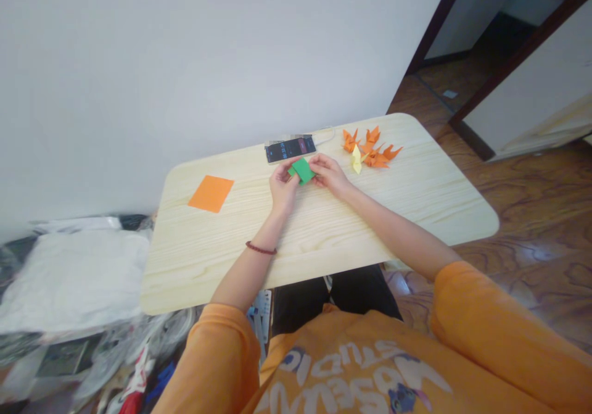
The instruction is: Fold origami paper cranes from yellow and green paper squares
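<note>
A small folded piece of green origami paper (pixel 303 170) is held up over the middle of the table, between both hands. My left hand (pixel 283 186) grips its left side, with the thumb lying across the front. On the right edge of the paper, my right hand (pixel 329 174) pinches with thumb and fingers. Some fingertips are hidden behind the paper. Just beyond the hands lies a phone (pixel 291 149) with a lit screen.
An orange paper square (pixel 211 193) lies at the table's left. Several folded orange paper figures (pixel 377 157) and a yellow one (pixel 356 159) sit at the back right. A white cable (pixel 327 138) runs from the phone. The table (pixel 222 266) stands against a white wall.
</note>
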Available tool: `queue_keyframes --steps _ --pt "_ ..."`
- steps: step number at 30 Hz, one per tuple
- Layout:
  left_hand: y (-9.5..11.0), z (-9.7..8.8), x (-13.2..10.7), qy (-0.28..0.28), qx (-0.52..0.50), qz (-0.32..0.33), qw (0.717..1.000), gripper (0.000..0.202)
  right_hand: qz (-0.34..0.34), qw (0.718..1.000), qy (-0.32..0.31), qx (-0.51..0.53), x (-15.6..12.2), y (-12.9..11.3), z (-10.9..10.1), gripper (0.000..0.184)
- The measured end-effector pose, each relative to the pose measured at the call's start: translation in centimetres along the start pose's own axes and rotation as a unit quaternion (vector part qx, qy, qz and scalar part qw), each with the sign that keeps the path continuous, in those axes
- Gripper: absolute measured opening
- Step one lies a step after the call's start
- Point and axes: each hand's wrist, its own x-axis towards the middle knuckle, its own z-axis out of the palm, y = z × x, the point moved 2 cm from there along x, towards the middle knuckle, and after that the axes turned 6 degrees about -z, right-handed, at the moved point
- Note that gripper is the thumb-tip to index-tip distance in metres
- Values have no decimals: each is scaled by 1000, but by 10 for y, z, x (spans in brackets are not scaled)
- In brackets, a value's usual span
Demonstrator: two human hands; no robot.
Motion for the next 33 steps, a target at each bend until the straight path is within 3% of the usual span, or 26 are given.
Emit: queue_keyframes --steps 4,9,16,22,26,33 --pt "-2 -3 3 43 -12 4 999 29 -41 999 -13 -28 0 -3 -4 34" --pt "-11 -9 8 72 -27 7 997 26 -41 996 -41 -71 0 -8 -3 43" --pt "-11 -9 8 40 48 40 997 19 -36 997 6 -63 1 -4 -6 35" --pt "-7 -8 5 32 56 28 998 20 -48 997 -12 -52 1 -7 -6 44" --pt "-6 -8 4 28 75 19 997 19 -29 999 1 -43 0 -6 -5 40" --pt "0 -5 3 7 150 29 988 28 -24 999 39 -27 2 -2 -8 37"
